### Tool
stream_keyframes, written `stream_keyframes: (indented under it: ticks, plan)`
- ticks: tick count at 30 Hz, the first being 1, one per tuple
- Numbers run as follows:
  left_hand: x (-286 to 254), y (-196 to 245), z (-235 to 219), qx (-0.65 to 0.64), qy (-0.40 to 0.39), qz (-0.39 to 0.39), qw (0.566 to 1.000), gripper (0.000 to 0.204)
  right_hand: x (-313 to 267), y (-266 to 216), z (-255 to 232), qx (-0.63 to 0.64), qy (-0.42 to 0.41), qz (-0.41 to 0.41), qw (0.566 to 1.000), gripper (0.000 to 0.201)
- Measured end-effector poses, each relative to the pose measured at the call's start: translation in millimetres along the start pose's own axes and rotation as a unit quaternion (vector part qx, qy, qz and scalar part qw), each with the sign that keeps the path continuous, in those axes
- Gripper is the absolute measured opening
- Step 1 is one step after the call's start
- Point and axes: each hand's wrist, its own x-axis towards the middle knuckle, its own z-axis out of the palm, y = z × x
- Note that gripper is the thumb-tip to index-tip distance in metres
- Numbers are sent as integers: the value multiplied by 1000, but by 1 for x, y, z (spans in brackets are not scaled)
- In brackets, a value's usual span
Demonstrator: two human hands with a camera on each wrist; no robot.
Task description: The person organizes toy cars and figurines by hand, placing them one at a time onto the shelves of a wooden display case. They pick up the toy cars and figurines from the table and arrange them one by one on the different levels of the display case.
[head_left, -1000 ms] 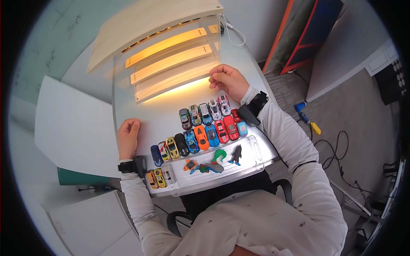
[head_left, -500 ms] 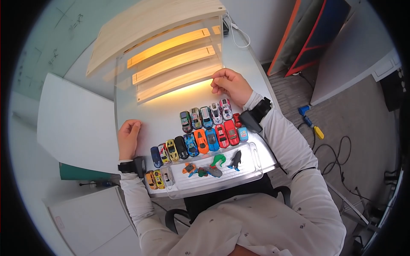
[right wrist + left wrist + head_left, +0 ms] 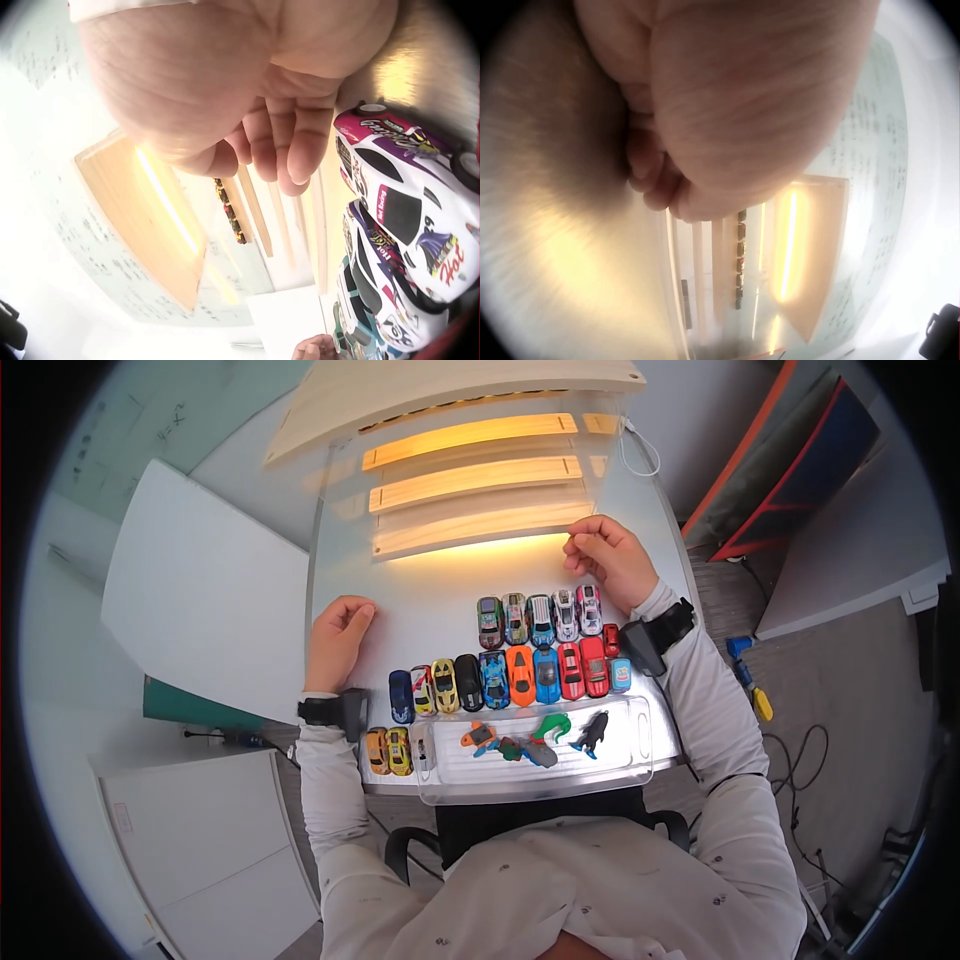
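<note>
My left hand [image 3: 338,640] rests on the table left of the toy cars, its fingers loosely curled with nothing in them. Just beyond the back row of cars, my right hand [image 3: 612,560] lies at the right, fingers relaxed and bent, also holding nothing. Closest to it is a white and pink toy car [image 3: 409,206]. Several more stand side by side, among them an orange car [image 3: 520,676] and a black car [image 3: 468,682]. A clear tray [image 3: 440,785] in front holds small figures, including a green one [image 3: 552,728] and a black one [image 3: 592,735].
A lit display rack with wooden shelves [image 3: 475,482] stands at the back of the table. Two yellowish cars [image 3: 388,751] sit left of the tray. A white cable [image 3: 645,455] hangs behind the rack's right side. Dark cables [image 3: 795,790] lie on the floor at right.
The head view has turned, so the table and everything on it appear farther right and slightly higher. Both hands keep their places beside the cars, still empty.
</note>
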Motion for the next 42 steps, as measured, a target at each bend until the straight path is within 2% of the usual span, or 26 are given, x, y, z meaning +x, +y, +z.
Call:
stream_keyframes:
  ticks: [42]
  plan:
    - [1, -1, -4, -10, -13, 4, 1000, 17, 1, 0, -2, -28, 1, -13, 1000, 20]
